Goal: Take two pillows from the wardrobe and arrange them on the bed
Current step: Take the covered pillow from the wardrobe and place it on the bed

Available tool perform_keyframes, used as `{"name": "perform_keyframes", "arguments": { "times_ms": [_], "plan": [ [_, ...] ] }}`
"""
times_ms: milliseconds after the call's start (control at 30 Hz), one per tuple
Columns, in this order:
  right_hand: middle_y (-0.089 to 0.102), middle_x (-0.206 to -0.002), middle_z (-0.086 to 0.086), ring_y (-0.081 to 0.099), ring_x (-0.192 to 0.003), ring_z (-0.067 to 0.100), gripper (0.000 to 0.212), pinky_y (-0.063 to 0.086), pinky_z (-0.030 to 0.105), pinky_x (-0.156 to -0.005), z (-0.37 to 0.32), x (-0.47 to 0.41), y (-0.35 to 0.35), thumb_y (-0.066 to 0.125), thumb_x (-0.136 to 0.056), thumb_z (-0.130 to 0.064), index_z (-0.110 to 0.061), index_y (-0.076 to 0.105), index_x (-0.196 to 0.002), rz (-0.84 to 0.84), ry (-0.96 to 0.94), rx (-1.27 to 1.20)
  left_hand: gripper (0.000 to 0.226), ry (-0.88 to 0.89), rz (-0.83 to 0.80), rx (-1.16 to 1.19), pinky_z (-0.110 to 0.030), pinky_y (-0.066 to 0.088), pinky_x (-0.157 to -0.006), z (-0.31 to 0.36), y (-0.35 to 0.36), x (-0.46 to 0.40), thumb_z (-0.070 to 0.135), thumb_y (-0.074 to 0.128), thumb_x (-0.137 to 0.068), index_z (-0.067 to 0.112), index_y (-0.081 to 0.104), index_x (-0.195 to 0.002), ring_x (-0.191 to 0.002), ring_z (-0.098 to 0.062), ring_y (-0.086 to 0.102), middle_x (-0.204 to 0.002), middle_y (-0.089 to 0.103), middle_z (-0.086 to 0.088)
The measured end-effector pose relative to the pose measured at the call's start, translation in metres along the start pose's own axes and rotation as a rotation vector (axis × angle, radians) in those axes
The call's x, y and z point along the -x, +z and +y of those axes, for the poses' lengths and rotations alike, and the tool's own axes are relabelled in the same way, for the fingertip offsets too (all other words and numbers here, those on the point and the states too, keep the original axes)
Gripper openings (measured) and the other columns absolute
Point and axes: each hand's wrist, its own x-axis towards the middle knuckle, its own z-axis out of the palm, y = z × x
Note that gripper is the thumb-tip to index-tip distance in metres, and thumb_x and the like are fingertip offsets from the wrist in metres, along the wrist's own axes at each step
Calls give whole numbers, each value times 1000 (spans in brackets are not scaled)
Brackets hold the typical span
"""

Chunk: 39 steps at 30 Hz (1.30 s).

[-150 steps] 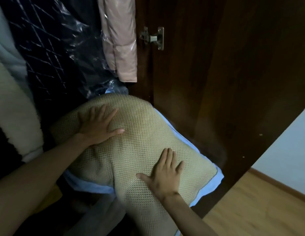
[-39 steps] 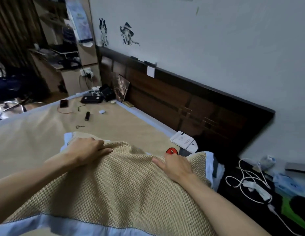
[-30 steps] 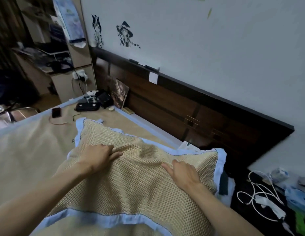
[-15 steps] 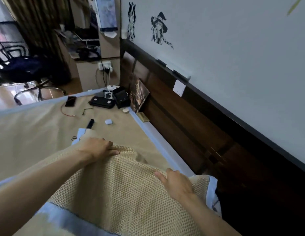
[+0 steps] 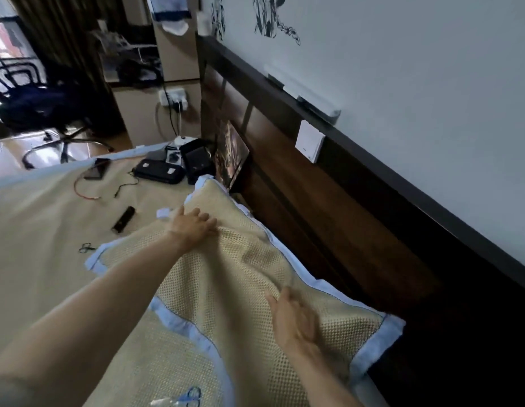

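A beige mesh pillow (image 5: 240, 277) with a light-blue border lies on the bed (image 5: 44, 230), its long side along the dark wooden headboard (image 5: 314, 207). My left hand (image 5: 192, 223) rests on the far end, fingers curled over a raised fold. The fold runs back to my right hand (image 5: 293, 318), which is blurred and grips the cover near the pillow's near end. More of the same mesh fabric (image 5: 173, 365) shows below the near blue edge; I cannot tell whether it is a second pillow.
Beyond the pillow the bed holds a slim black stick-shaped object (image 5: 124, 219), small scissors (image 5: 86, 247), a red cable (image 5: 79, 189), a phone (image 5: 97, 168), a black case (image 5: 158, 173) and a picture panel (image 5: 230, 155) leaning on the headboard. An office chair (image 5: 41, 110) stands past the bed.
The pillow has gone from the wardrobe to the bed. Over the last second it dropped and slid up against the headboard, and both hands moved forward with it.
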Motion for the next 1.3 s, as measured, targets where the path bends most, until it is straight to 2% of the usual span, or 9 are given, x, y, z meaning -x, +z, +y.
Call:
{"name": "perform_keyframes", "arguments": {
  "times_ms": [167, 333, 433, 533, 633, 733, 933, 1067, 1300],
  "plan": [
    [59, -132, 13, 55, -119, 28, 40, 46, 44, -100, 34, -31, 76, 43, -100, -19, -8, 42, -137, -163, 59, 95, 64, -263, -195, 585, -65, 22, -111, 79, 101, -31, 41, 41, -101, 30, 9, -155, -148, -37, 12, -165, 5, -6],
    [51, -138, 15, 45, -128, 32, 82, 31, 54, -110, 48, -70, 101, 40, -84, -75, -12, 43, -137, 155, 60, 93, 77, -423, -188, 835, -80, 6, -104, 119, 170, -43, 80, 25, -86, 55, -18, -145, -146, -47, -14, -158, -34, 5],
    [45, -147, 18, 38, -135, 34, 114, 20, 54, -115, 79, -103, 112, 18, -71, -95, -9, 35, -144, 99, 222, 105, 75, -408, -92, 892, -80, 6, -102, 119, 191, -55, 84, 23, -83, 60, -18, -142, -145, -46, -17, -160, -30, 10],
    [60, -130, 16, 53, -118, 30, 119, 37, 46, -102, 83, -122, 122, 16, -64, -100, -6, 49, -128, 111, 217, 88, 64, -432, 15, 868, -78, 12, -103, 125, 191, -68, 72, 30, -91, 54, 4, -147, -145, -48, -2, -164, -6, 3],
    [67, -120, 14, 62, -109, 29, 111, 44, 42, -93, 83, -135, 120, 27, -68, -97, -5, 53, -125, 38, 160, 48, 34, -512, 152, 734, -67, 36, -96, 120, 182, -79, 51, 42, -96, 33, 50, -123, -122, -39, 36, -134, 49, -8],
    [73, -102, 10, 68, -91, 29, 80, 46, 37, -71, 86, -136, 104, 31, -81, -86, -14, 58, -105, 83, 98, -53, 22, -452, 141, 718, -50, 40, -93, 105, 176, -90, 32, 45, -98, 25, 65, -105, -107, -36, 47, -114, 66, -7],
    [66, -65, 8, 63, -58, 31, 52, 42, 36, -52, 52, -122, 64, 40, -95, -65, -16, 50, -80, 490, 28, -279, 10, -351, 377, 985, -37, 41, -78, 86, 144, -108, 28, 51, -97, 21, 56, -91, -91, -26, 56, -94, 54, 0],
    [62, -59, 9, 57, -50, 31, 49, 37, 32, -46, 39, -127, 62, 50, -95, -60, -14, 47, -76, 703, 103, -416, 19, -229, 454, 1076, -42, 48, -90, 63, 109, -119, 50, 45, -89, 39, 51, -102, -98, -17, 55, -105, 53, 8],
    [64, -117, 22, 59, -107, 40, 60, 46, 49, -87, 73, -121, 119, 33, -99, -57, -3, 46, -121, 252, 423, -229, 65, -223, -24, 817, -74, 3, -109, 98, 167, -99, 67, 32, -94, 48, 11, -151, -151, -24, -3, -166, -3, 6]
  ]
}}
